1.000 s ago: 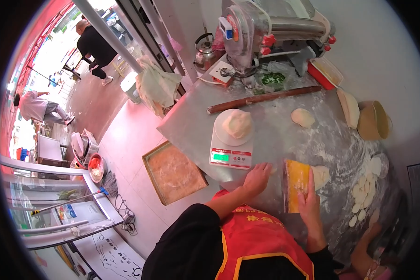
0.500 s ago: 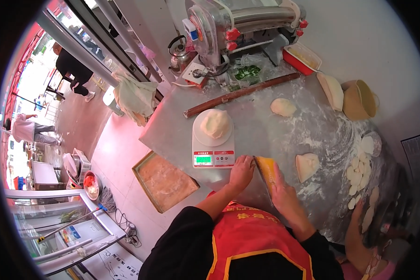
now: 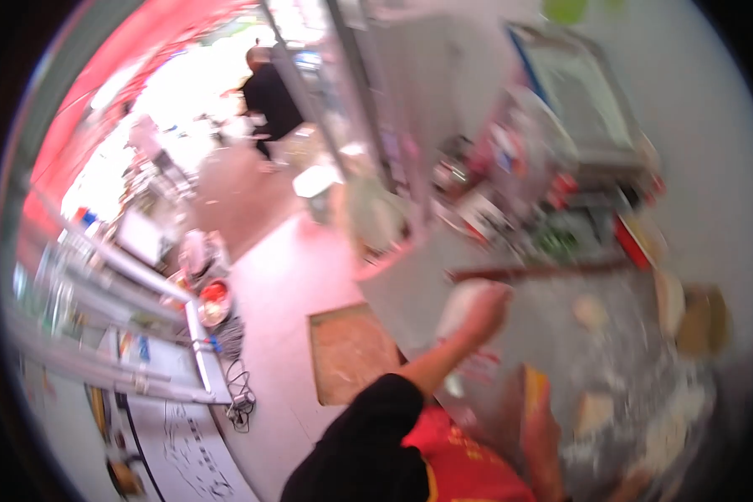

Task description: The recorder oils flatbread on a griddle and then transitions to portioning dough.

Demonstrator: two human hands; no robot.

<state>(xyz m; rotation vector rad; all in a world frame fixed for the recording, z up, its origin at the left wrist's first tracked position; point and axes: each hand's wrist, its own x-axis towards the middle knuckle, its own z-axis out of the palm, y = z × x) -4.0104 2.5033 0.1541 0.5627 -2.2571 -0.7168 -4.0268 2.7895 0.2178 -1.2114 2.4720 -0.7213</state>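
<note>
The whole view is smeared by motion. My left hand (image 3: 487, 311) is over the white kitchen scale (image 3: 482, 366), beside a pale blurred shape where the scale's plate and dough ball are. Its fingers are too blurred to show whether they grip the dough. Lower down, my right hand (image 3: 540, 431) is closed around a dough scraper with a yellow handle (image 3: 535, 386), held near the table's front edge. To the right of the scraper lies a cut dough piece (image 3: 594, 413), and farther back sits a round dough lump (image 3: 590, 311).
A long brown rolling pin (image 3: 544, 273) lies behind the scale, with a dough-rolling machine (image 3: 590, 109) beyond it. Flattened dough pieces (image 3: 665, 435) lie on the floured right side. A shallow wooden box (image 3: 351, 351) is left of the table. A person in black (image 3: 272, 96) is far off.
My left hand has moved from the scale's front right corner up over its plate. The view has swung left, shifting the scene rightward. My right hand still holds the scraper.
</note>
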